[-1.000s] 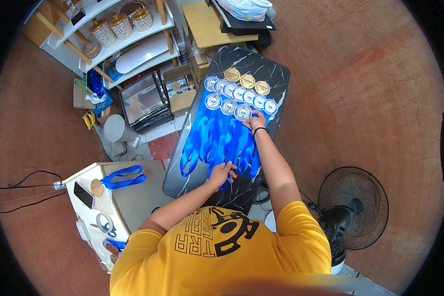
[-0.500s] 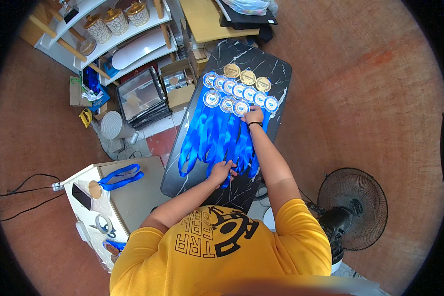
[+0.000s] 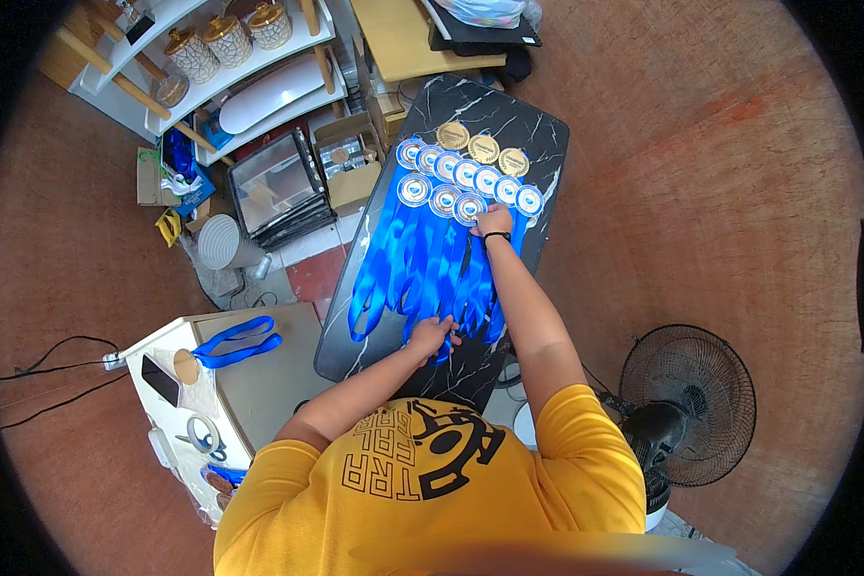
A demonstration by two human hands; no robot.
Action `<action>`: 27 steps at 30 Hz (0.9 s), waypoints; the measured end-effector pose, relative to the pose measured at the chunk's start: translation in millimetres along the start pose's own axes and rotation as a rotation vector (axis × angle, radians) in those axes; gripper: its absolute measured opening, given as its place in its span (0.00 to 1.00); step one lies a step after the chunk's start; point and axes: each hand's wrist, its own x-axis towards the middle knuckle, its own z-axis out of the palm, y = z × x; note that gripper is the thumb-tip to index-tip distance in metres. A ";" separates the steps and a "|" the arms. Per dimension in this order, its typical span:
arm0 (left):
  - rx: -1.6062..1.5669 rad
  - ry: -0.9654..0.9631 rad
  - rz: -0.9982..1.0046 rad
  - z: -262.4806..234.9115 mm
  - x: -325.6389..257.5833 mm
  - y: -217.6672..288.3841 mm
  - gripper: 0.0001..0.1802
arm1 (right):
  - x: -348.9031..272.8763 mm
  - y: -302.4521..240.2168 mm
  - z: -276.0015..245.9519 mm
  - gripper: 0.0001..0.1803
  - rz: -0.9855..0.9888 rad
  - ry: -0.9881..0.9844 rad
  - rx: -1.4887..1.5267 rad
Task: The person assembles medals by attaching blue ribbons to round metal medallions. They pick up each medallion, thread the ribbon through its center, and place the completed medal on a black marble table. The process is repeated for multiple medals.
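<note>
A black marble-look table carries two rows of silver-and-blue medals and three gold medals behind them. Their blue ribbons fan out toward me over the tabletop. My right hand, with a dark band on the wrist, reaches forward and grips the nearest medal in the front row. My left hand rests on the near ends of the ribbons, fingers closed over them.
A white box at my left holds another blue-ribboned medal. White shelves with jars, cardboard boxes and a framed pane stand at the far left. A black floor fan stands at my right.
Both hands stay where they were on the medal and the ribbon ends. The view has shifted a little, so the table sits slightly higher in the picture.
</note>
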 end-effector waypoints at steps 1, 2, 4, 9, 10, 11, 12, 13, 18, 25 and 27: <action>0.021 0.010 0.002 -0.1 -0.5 0.2 0.21 | 0.9 0.9 0.6 0.13 -0.018 0.003 -0.001; 0.053 -0.008 -0.007 0.0 -1.8 1.4 0.22 | 2.0 2.1 1.5 0.13 -0.020 0.008 0.003; 0.153 -0.018 -0.033 0.4 -8.0 8.7 0.24 | 5.5 4.9 2.6 0.13 -0.012 0.010 0.032; 1.135 0.199 0.307 -6.0 -50.0 53.6 0.26 | 13.0 13.0 -1.7 0.10 0.012 -0.004 0.064; 1.196 0.232 0.302 -7.1 -54.3 67.8 0.26 | 13.0 15.0 -3.8 0.08 0.006 -0.035 0.116; 1.220 0.280 0.368 -9.1 -53.9 83.6 0.24 | 12.9 16.3 -4.4 0.07 0.007 -0.032 0.104; 1.244 0.326 0.435 -12.3 -49.4 100.0 0.23 | 13.2 16.6 -5.1 0.07 0.008 -0.027 0.094; 1.273 0.387 0.523 -15.4 -41.6 115.3 0.21 | 13.4 17.4 -6.7 0.07 0.017 -0.016 0.078; 1.374 0.631 0.738 -37.1 31.9 177.0 0.18 | 13.1 26.1 -17.3 0.05 -0.045 -0.027 0.101; 1.391 0.589 0.786 -51.5 96.8 207.3 0.32 | 20.8 31.4 -34.2 0.04 0.038 0.007 0.150; 1.438 0.597 0.718 -53.0 102.9 210.2 0.28 | 22.7 31.7 -34.8 0.04 0.066 0.004 0.162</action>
